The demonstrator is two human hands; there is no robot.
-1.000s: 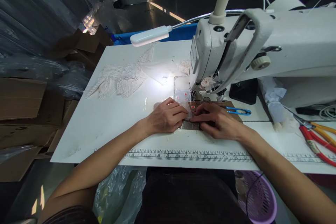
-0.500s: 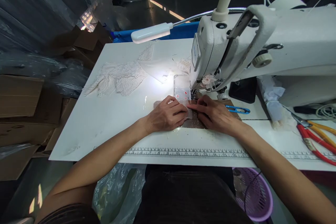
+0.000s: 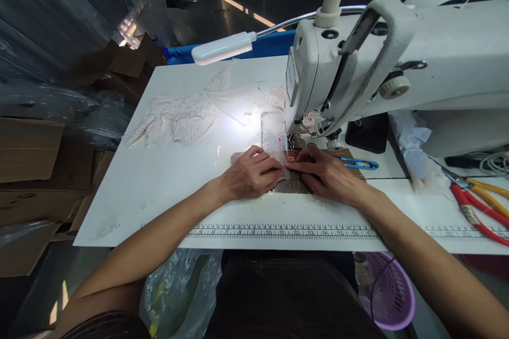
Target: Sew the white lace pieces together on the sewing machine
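Note:
My left hand (image 3: 250, 175) lies with curled fingers pressed on a thin clear plastic strip with small red marks (image 3: 274, 143), just in front of the needle of a white sewing machine (image 3: 358, 69). My right hand (image 3: 326, 175) presses the same strip from the right, fingertips almost meeting those of the left. Under both hands sits a brown pad (image 3: 294, 185) on the white table (image 3: 159, 185). The strip runs back under the presser foot.
White lace pieces (image 3: 178, 116) lie at the back left under a gooseneck lamp (image 3: 222, 47). Blue thread snips (image 3: 360, 164) rest right of my hands, red and yellow pliers (image 3: 477, 206) at the far right. A ruler (image 3: 278, 231) lines the front edge; a purple basket (image 3: 392, 296) stands below.
Both hands have slid a little away from me toward the needle, feeding the strip under the foot. The fingertips stay pressed together on it.

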